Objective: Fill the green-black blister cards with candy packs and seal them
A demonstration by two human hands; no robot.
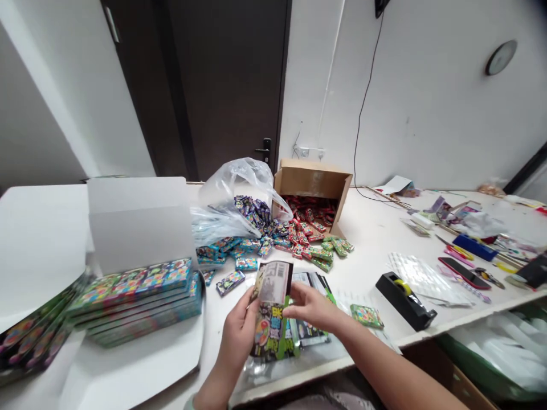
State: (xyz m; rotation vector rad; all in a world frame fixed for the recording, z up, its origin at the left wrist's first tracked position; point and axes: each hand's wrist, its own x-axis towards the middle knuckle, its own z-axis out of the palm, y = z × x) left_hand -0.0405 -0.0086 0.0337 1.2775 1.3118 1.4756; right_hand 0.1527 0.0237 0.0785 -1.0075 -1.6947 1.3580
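Observation:
In front of me my left hand [240,323] grips the left edge of a printed card [270,324], dark with bright green and yellow lettering. The card's top part is bent over and shows a pale panel with a barcode. My right hand [314,307] has its fingers curled at the card's right edge, thumb against it. Beneath that hand lie more dark printed cards [315,336], partly hidden by it. Clear plastic [260,367] shows under the held card. A green candy packet [366,316] lies right of my right forearm.
Purple [256,213], blue [247,263] and red packets [301,236] are heaped ahead, by a clear bag [239,176] and a cardboard box [314,171]. A white display box [141,228] with stacked packets stands left. A tape dispenser [404,302], phone [464,272] and scissors [489,277] lie right.

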